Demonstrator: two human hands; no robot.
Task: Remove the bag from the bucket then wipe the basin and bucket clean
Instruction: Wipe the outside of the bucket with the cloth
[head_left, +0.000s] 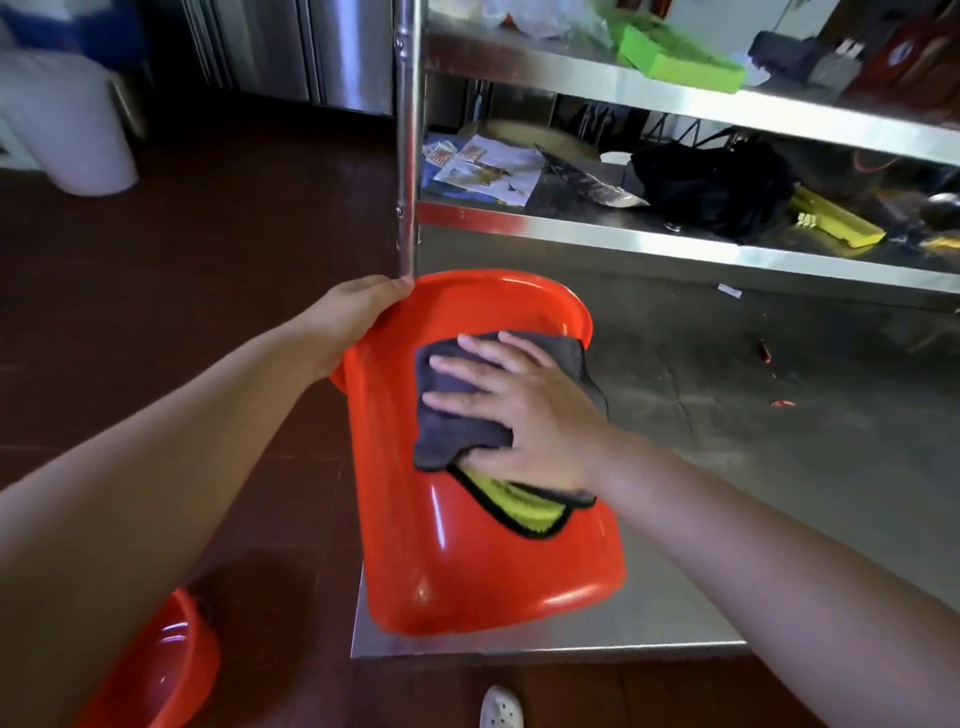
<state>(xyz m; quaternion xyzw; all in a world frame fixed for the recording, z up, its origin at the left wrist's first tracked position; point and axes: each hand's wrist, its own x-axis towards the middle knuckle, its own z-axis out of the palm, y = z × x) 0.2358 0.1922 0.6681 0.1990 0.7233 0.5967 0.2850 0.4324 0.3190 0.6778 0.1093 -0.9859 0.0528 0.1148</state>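
1. at the near corner of a steel desk (727, 467), an orange bucket (467, 561) is lying tilted on its side, base toward the camera and mouth pointing away toward the shelf post (408, 156).
2. the left hand (353, 317) is gripping the far rim of the bucket, fingers curled over the edge, steadying it.
3. the right hand (524, 410) is lying open, fingers straight and spread, pressing a grey cloth (457, 415) with a yellow-green underside flat against the bucket's outer wall.
4. the cloth is sitting directly under the right palm and fingers, touching the bucket between rim and base; a yellow fold is trailing out below the heel of the hand.
5. no bag is showing in or on the bucket, so the wiping stage appears to be under way.
6. an orange basin (156, 670) is resting on the dark red floor (156, 312) at lower left, well apart from both hands; whether it is already wiped cannot be told.
7. risk: the bucket's base is sitting just beside the desk edge, and a hard downward stroke could be sliding it off toward the floor if the left grip loosens.
8. risk: the flat, unclenched right hand could be slipping off the glossy plastic, leaving the cloth bunching or dropping.
9. risk: the loose yellow fold could be dragging and missing patches of the wall.
10. clutter is crowding the shelves (675, 249) behind, clear of the work.
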